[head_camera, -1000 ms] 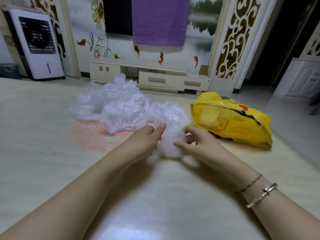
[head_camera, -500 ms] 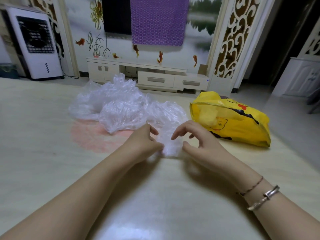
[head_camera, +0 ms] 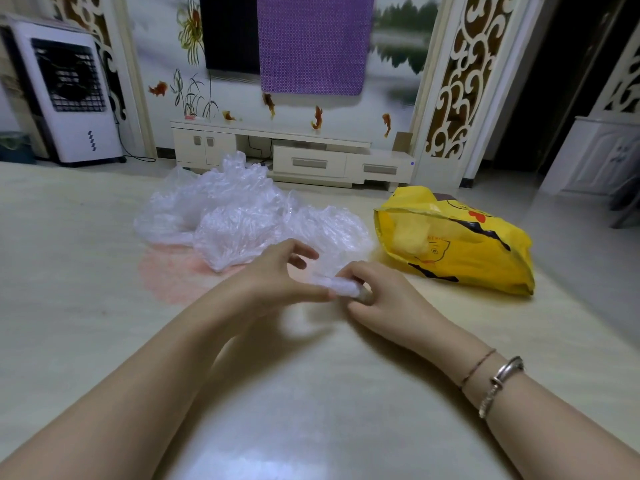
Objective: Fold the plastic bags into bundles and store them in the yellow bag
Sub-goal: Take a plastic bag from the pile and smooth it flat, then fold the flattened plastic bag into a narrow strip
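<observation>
A small rolled bundle of clear plastic bag (head_camera: 341,286) sits between my two hands just above the floor. My left hand (head_camera: 277,275) pinches its left end with thumb and forefinger, the other fingers spread. My right hand (head_camera: 381,289) grips its right end with curled fingers. Behind them lies a heap of crumpled clear plastic bags (head_camera: 242,216). The yellow bag (head_camera: 478,251) with a cartoon print lies on its side to the right, its mouth facing left toward the heap.
A pale glossy floor (head_camera: 86,289) spreads all around, with a pink patch (head_camera: 166,275) under the heap. A white TV cabinet (head_camera: 294,154) stands against the back wall, a white air cooler (head_camera: 69,95) at the far left, and a white cupboard (head_camera: 602,157) at the right.
The loose plastic between my hands has been rolled into a tight small bundle. Both hands have closed in on it, the right hand curling round its end.
</observation>
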Tool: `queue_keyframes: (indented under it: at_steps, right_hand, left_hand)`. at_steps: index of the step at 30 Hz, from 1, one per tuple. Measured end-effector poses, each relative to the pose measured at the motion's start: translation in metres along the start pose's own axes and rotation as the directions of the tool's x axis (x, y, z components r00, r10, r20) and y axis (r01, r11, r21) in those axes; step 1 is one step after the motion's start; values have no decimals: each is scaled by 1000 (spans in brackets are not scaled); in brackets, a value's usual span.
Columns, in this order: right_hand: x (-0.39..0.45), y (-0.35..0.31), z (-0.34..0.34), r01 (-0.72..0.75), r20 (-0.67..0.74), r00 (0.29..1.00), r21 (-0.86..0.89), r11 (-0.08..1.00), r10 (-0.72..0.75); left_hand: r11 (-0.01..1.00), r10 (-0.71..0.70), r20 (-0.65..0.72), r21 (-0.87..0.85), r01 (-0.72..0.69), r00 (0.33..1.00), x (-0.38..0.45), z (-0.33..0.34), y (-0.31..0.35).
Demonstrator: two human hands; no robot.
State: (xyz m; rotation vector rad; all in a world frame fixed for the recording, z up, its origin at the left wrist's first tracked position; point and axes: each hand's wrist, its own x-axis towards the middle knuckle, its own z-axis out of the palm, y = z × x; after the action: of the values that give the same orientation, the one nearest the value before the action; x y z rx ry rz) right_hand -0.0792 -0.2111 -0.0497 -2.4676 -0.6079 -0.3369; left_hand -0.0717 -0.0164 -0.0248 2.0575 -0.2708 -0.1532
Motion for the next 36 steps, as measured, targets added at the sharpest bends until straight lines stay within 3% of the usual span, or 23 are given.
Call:
queue_keyframes:
  at_steps: [5, 11, 14, 18, 25, 29, 32, 34, 36]
  right_hand:
    - [-4, -3, -7, -90, -24, 995, 237, 967, 98]
    - [4, 2, -3, -232, -8, 964, 454, 860, 265]
    - [12, 6, 5, -252, -43, 951, 465, 849, 306]
    - [17, 12, 11, -288, -90, 942, 277, 917, 323]
    - [20, 14, 11, -296, 7, 954, 181, 938, 300]
    - [15, 7, -1, -305, 54, 951, 337, 891, 305]
    - [7, 3, -22, -378, 73, 915, 503, 777, 398]
    - [3, 8, -39, -410, 39, 877, 582, 702, 480]
    - [1, 19, -52, -422, -46, 837, 579, 698, 545]
  left_hand:
    - [993, 68, 54, 94, -73, 996, 2, 9, -3]
    - [996, -77, 23, -41, 78, 997, 4, 12, -3]
    - [986, -149, 22, -72, 150, 989, 6, 13, -3]
    - [970, -212, 20, -116, 213, 977, 12, 12, -5]
    - [966, -243, -13, -93, 241, 970, 12, 13, -4]
    - [969, -218, -96, -136, 204, 971, 10, 16, -3]
    - [978, -135, -168, -183, 103, 977, 9, 18, -2]
    - [977, -103, -205, -207, 60, 973, 10, 17, -1]
    - [974, -100, -222, -219, 50, 970, 10, 17, 0]
